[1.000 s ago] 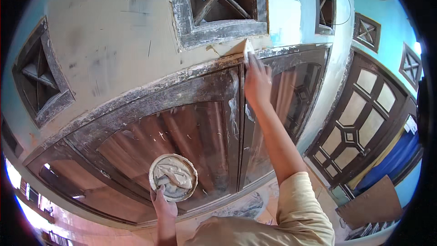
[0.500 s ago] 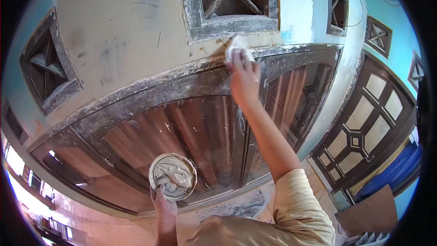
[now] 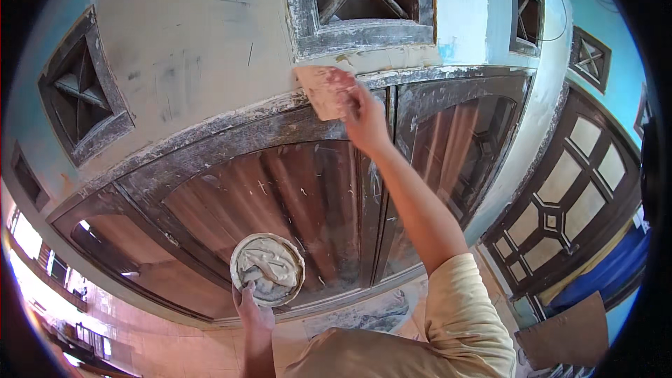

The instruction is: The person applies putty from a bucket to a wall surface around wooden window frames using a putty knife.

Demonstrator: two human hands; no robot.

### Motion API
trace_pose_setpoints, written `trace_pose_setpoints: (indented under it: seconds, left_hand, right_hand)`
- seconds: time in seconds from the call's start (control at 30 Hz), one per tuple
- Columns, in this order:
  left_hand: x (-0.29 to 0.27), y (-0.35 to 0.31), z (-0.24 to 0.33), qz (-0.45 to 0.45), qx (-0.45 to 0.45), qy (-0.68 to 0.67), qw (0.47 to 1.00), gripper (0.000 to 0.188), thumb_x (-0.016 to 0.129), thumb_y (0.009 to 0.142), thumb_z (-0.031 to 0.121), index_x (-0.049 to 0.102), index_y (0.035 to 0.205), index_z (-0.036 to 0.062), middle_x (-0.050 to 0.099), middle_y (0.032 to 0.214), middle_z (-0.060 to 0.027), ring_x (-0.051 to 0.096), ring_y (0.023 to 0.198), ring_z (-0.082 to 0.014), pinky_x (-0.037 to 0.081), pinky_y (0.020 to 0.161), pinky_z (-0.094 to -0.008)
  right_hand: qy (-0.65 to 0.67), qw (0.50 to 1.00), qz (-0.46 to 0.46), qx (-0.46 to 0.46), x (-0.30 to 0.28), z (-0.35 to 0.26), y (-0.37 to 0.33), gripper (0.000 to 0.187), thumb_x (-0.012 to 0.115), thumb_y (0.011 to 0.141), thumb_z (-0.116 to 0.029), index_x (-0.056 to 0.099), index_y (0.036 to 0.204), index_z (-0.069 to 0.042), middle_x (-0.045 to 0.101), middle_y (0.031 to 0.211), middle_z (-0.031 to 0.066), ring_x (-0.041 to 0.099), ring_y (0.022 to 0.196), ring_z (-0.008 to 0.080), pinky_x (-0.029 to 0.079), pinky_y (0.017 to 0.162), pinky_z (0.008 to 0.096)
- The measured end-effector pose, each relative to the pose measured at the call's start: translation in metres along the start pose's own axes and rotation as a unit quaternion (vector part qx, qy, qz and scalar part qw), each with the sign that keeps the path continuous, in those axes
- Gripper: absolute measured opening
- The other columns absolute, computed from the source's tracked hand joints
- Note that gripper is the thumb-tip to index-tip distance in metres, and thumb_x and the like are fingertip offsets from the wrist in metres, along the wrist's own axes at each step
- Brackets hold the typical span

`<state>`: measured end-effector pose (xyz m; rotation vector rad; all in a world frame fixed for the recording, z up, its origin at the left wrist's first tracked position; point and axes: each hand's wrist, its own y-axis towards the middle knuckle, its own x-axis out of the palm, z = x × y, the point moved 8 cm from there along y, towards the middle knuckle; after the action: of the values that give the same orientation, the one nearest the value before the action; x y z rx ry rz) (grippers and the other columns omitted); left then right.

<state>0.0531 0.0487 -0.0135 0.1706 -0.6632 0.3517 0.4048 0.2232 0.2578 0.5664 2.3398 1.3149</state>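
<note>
My right hand [image 3: 364,120] is raised, its fingers closed on a putty-smeared flat spreader [image 3: 324,92] with a reddish patch. One edge of the spreader is at the wall just above the dark wooden window frame [image 3: 241,141], below the crossed vent opening [image 3: 364,35]. Low in front of me, my left hand [image 3: 255,312] grips a round tub [image 3: 234,266] by its near rim, thumb over the edge. Thick whitish putty [image 3: 269,260] lies inside the tub, stirred into ridges. Whether putty sits on the spreader's wall side is hidden.
Curtained glass panes [image 3: 280,196] fill the window below the frame. A dark panelled door [image 3: 560,203] stands at the right, near a blue cloth [image 3: 602,266] and a brown board [image 3: 567,336]. A stained sheet [image 3: 360,318] lies on the tiled floor.
My right hand has moved a little left and turned the spreader, whose broad face now shows. The left hand with the tub has barely moved.
</note>
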Motion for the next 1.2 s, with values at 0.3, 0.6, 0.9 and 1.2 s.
trace_pose_setpoints:
  seconds: [0.3,0.6,0.9,1.2]
  left_hand:
    - [-0.009,-0.004,0.014,0.006,0.017,-0.014,1.000,0.050,0.053,0.085,0.005,0.046,0.135,0.0062,0.054,0.129,-0.0109,0.054,0.119,-0.0257,0.045,0.100,-0.0415]
    - [0.011,0.002,0.008,0.002,-0.001,-0.009,1.000,0.050,0.053,0.086,0.005,0.045,0.136,0.0062,0.053,0.129,-0.0106,0.052,0.121,-0.0256,0.044,0.101,-0.0421]
    - [0.022,0.012,-0.009,-0.020,-0.024,0.011,0.999,0.050,0.054,0.087,0.004,0.045,0.136,0.0081,0.052,0.132,-0.0097,0.051,0.122,-0.0269,0.043,0.102,-0.0451]
    - [0.002,0.013,-0.003,-0.017,-0.015,-0.013,1.000,0.053,0.054,0.086,0.005,0.043,0.137,0.0067,0.051,0.133,-0.0113,0.050,0.122,-0.0271,0.043,0.102,-0.0433]
  right_hand:
    - [0.309,0.914,0.203,0.165,-0.105,0.089,0.001,0.026,0.055,0.099,-0.024,0.054,0.119,-0.007,0.064,0.106,0.0047,0.064,0.089,0.0133,0.055,0.066,0.0307]
    - [-0.173,0.941,0.269,0.110,-0.154,0.068,0.001,0.033,0.050,0.095,-0.007,0.057,0.126,-0.002,0.066,0.108,0.0209,0.064,0.097,0.0318,0.048,0.085,0.0341]
    - [-0.193,0.966,0.013,-0.172,-0.031,-0.034,-0.032,0.041,0.054,0.087,-0.005,0.058,0.127,-0.014,0.064,0.119,0.0131,0.060,0.102,0.0358,0.049,0.089,0.0454]
    - [-0.325,0.937,0.123,-0.030,-0.073,0.007,-0.003,0.050,0.053,0.090,-0.007,0.045,0.139,-0.009,0.062,0.118,0.0140,0.059,0.102,0.0327,0.044,0.095,0.0456]
